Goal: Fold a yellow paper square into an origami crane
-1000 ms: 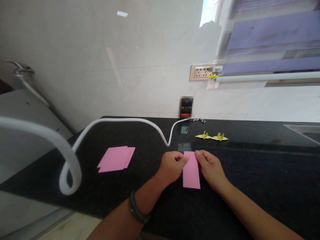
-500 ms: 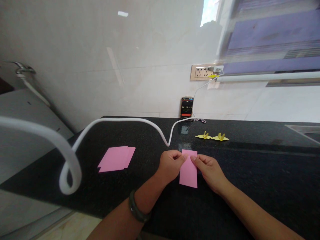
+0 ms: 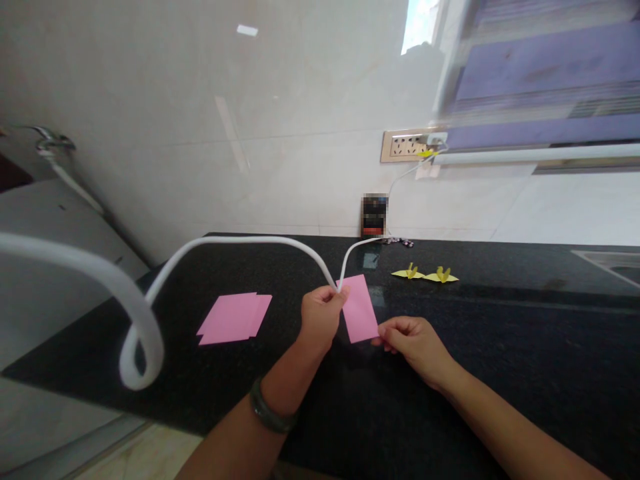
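A folded pink paper strip [image 3: 361,308] is held up off the black counter [image 3: 500,347], tilted. My left hand [image 3: 320,318] pinches its upper left corner. My right hand [image 3: 413,343] pinches its lower right corner. My left wrist wears a dark bangle [image 3: 270,410]. A small stack of pink paper sheets [image 3: 234,317] lies flat on the counter to the left of my hands.
Two small yellow folded paper figures [image 3: 425,273] sit further back on the counter. A phone [image 3: 375,215] leans on the tiled wall, its white cable running to a wall socket [image 3: 406,145]. A thick white hose [image 3: 140,313] loops across the left. A sink edge [image 3: 607,259] shows far right.
The pink strip lay flat with both hands at its far end. It has been lifted and tilted; my left hand moved up and left, my right hand down to the lower corner.
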### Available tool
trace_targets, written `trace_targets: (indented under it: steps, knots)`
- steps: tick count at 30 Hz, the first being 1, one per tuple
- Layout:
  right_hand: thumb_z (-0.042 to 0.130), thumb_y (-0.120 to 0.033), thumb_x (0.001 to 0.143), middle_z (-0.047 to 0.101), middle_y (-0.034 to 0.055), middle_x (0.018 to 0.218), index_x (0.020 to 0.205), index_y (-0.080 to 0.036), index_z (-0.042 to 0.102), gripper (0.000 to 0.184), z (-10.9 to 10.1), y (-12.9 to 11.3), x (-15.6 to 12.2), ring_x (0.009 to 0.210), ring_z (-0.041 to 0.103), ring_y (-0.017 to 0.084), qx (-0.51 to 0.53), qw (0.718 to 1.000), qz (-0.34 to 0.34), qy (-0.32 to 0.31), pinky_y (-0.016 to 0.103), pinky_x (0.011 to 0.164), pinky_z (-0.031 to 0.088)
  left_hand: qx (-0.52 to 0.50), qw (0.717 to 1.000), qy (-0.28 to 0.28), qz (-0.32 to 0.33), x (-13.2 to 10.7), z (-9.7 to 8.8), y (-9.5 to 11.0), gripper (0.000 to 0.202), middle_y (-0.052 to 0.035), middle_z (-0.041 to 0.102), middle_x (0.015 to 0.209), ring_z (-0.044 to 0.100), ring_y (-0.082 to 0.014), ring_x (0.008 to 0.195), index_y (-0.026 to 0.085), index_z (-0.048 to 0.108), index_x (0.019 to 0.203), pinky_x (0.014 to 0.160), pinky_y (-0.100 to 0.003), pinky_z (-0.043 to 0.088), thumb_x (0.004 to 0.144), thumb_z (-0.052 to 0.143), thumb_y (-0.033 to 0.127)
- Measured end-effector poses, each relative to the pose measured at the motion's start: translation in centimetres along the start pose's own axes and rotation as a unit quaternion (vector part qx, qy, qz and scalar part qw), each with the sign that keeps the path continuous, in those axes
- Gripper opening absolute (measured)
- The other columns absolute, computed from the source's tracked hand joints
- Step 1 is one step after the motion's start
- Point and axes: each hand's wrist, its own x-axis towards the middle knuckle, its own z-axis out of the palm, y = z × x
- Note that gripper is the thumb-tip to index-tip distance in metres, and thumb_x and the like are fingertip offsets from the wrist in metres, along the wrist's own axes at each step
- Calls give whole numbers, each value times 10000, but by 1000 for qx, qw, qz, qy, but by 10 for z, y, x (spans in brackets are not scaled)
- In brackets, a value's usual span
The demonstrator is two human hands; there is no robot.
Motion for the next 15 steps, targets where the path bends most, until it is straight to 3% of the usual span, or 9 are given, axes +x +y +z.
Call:
trace_targets:
  steps: [4, 9, 12, 15]
  knots:
    - [542, -340, 703, 597, 9, 576, 646, -144, 608, 215, -3, -4, 1, 500, 493, 98, 61, 998, 20, 0, 207, 469, 374, -45, 999, 12, -17, 3, 0, 0, 291, 35, 399, 499, 352, -67, 499, 118, 507, 527, 484, -201, 279, 644, 588, 371]
    - [518, -424, 731, 588, 15, 624, 695, -138, 579, 294, 3, -6, -1, 509, 498, 105, 168, 985, 27, -18, 215, 461, 378, -8, 995, -93, -42, -12, 10, -1, 313, 27, 426, 487, 358, -72, 483, 115, 546, 538, 467, -204, 277, 653, 565, 406]
    - [550, -386, 718, 585, 6, 588, 669, -138, 585, 256, 6, -2, -2, 477, 471, 91, 142, 989, 28, -35, 215, 469, 367, -4, 994, -106, -34, -16, 12, 0, 320, 33, 411, 476, 345, -67, 472, 117, 543, 528, 457, -203, 269, 656, 558, 410]
    - [529, -369, 731, 554, -5, 521, 582, -140, 563, 275, -1, -1, -2, 447, 433, 81, 54, 996, 7, -72, 207, 452, 345, -31, 997, -63, -41, -11, 10, 0, 318, 35, 413, 471, 351, -63, 467, 116, 529, 512, 461, -202, 281, 637, 580, 404]
